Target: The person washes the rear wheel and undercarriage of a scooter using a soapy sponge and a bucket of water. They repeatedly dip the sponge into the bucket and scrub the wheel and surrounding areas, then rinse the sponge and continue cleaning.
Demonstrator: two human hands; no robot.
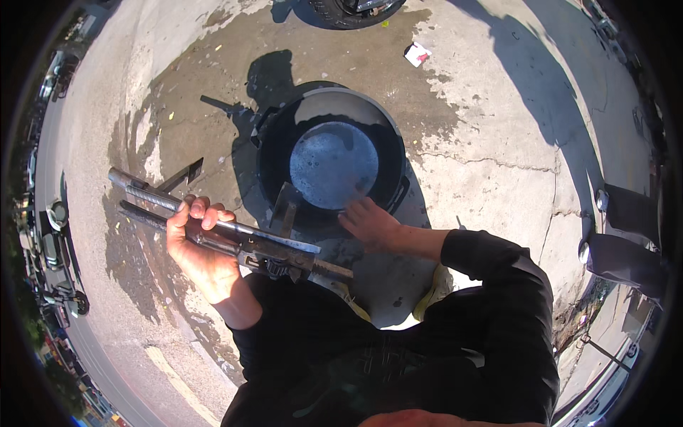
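Observation:
A round black tub [397,133] holds water, with a pale round patch visible at its bottom. My left hand [203,243], palm up, grips a bundle of metal tools: a steel bar [267,236] with a ribbed part and a flattened bright end, and beneath it a dark metal tool [275,256] with a toothed gear. Plate-like metal parts [286,211] stick out from the bundle towards the tub. At the near right rim of the tub, my right hand [371,224] reaches over the water, slightly blurred, its fingers apart and holding nothing.
A vehicle tyre [349,16] stands beyond the tub. A crumpled white and red wrapper [417,54] lies on wet, cracked concrete. Dark motorcycle-like parts [621,261] are at the right. Parked motorcycles [53,251] and a road line the left edge.

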